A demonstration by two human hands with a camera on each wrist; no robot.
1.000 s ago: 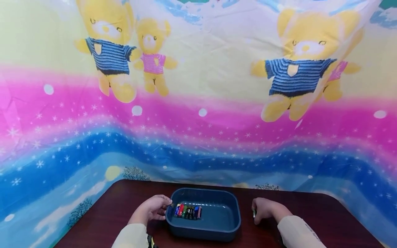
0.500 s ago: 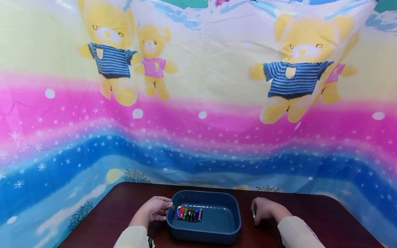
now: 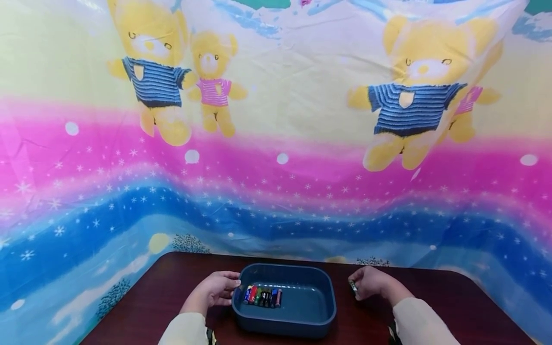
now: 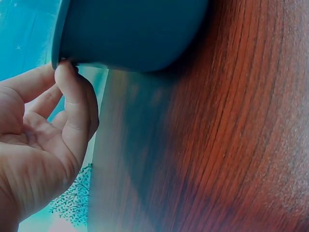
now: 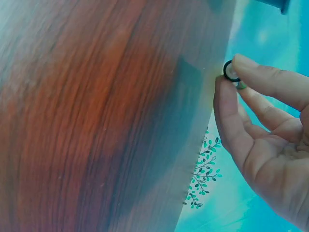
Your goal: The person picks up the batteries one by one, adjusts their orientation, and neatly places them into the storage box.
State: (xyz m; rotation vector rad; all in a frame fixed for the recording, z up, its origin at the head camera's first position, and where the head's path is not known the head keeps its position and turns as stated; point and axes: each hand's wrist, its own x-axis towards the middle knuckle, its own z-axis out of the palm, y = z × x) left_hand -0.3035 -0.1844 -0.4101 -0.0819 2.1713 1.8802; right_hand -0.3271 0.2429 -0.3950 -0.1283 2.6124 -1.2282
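Observation:
My left hand (image 3: 217,290) pinches the left rim of a dark blue-grey rectangular container (image 3: 305,303) between thumb and fingers. In the left wrist view that hand (image 4: 48,130) holds the edge of the container wall (image 4: 130,34). Inside the container, toward its left side, a row of several batteries (image 3: 263,297) lies side by side in mixed colours. To the right of the container my right hand (image 3: 372,283) pinches a single battery (image 3: 353,287). The right wrist view shows the battery's round end (image 5: 231,71) between thumb and index fingertips, apart from the table surface.
The container stands on a dark red-brown wood-grain table (image 3: 189,268) with rounded far corners. Behind it hangs a cloth backdrop (image 3: 276,182) printed with bears, snowflakes and coloured bands. A corner of the container (image 5: 275,4) shows at the top of the right wrist view.
My right hand has risen slightly from the table with the battery, which has tilted. The left hand stays at the container rim, and the row of batteries has kept its place.

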